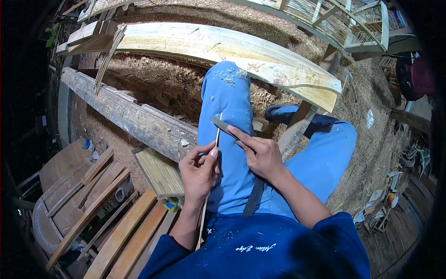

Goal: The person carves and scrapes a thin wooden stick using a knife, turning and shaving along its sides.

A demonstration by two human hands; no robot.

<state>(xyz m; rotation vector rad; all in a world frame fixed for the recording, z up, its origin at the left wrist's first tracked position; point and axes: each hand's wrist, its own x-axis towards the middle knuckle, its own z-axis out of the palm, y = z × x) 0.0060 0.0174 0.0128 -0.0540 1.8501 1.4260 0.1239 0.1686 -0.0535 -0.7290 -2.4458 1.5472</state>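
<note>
My left hand (200,168) pinches a thin pale wooden strip (217,138) above my blue-trousered thigh. The strip's tip points away from me, and its other end runs down past my left wrist. My right hand (258,152) is closed on a knife (223,125), its index finger stretched along the back of the blade. The blade lies across the strip near its upper end. A dark strap-like piece (254,197), perhaps the knife's long handle, extends below my right hand. Curled shavings (228,76) lie on my knee.
A wide pale plank (195,41) crosses beyond my knee. A weathered beam (125,115) and a bundle of thin sticks (108,60) are at the left. Cut boards (123,235) lie at the lower left. A slatted frame (346,23) stands at the upper right. Shavings cover the ground.
</note>
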